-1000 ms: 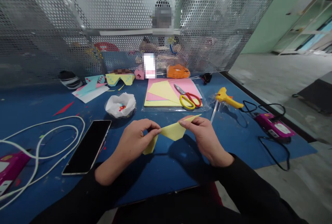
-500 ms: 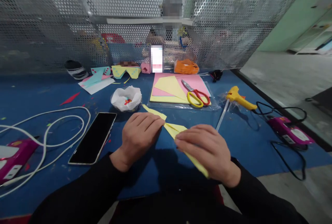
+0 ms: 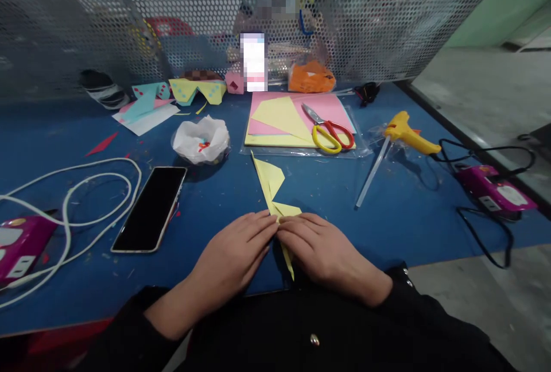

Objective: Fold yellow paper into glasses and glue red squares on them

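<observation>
A folded yellow paper [image 3: 269, 179] with pointed wing-like flaps lies lengthwise on the blue table in front of me. My left hand [image 3: 239, 248] holds it at the middle from the left, fingers together. From the right, my right hand [image 3: 321, 243] grips the same spot, its fingertips meeting the left ones. The thumbs and the part of the paper under the fingers are hidden. One narrow tip of the paper shows below the fingers, and the wider flaps stick out beyond them.
Scissors [image 3: 331, 135] rest on bagged coloured paper [image 3: 275, 119]. A yellow glue gun [image 3: 407, 131] lies right, near a purple power strip [image 3: 495, 188]. Left are a phone [image 3: 150, 211], a white cable [image 3: 69, 200] and a lined bowl [image 3: 201, 139]. Paper butterfly shapes [image 3: 198, 90] stand behind, before a perforated metal screen [image 3: 215, 16].
The yellow paper has turned from diagonal to nearly lengthwise. Both hands have come closer together and nearer my body, now meeting at the paper's middle. The view has tilted down.
</observation>
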`<action>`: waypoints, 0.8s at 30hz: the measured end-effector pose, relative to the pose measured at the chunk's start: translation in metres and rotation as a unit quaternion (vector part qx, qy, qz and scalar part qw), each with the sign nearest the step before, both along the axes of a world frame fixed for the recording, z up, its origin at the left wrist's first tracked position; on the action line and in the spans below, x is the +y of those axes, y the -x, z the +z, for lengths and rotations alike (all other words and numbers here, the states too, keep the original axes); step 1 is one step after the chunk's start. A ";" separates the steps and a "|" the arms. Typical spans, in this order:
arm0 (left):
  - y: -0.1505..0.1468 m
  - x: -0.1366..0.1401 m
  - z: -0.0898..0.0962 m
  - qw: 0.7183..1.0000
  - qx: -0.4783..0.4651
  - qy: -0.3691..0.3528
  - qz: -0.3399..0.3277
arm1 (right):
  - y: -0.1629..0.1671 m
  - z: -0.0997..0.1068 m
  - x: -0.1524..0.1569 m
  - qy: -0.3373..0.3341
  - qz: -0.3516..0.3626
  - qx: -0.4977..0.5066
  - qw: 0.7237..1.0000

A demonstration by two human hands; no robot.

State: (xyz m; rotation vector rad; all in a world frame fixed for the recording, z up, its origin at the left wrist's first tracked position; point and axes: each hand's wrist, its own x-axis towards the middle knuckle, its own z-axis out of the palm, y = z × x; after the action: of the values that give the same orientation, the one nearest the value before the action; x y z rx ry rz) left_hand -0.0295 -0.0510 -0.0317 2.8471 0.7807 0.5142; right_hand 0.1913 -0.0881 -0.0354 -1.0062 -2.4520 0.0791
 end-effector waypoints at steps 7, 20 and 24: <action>-0.001 -0.006 -0.006 1.000 0.020 0.002 0.009 | -0.017 0.000 -0.005 0.016 -0.089 0.020 0.996; -0.027 -0.015 0.000 0.991 -0.100 0.016 0.088 | -0.015 -0.005 0.000 0.137 -0.125 0.144 0.972; -0.031 -0.017 -0.002 0.992 -0.093 -0.006 0.087 | -0.015 -0.004 0.003 0.159 -0.135 0.150 0.966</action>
State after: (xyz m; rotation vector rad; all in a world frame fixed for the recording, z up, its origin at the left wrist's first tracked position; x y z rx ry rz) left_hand 0.0015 -0.0682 -0.0332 2.7052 0.9959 0.7970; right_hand 0.2062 -0.0850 -0.0393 -1.3478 -2.0450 0.5101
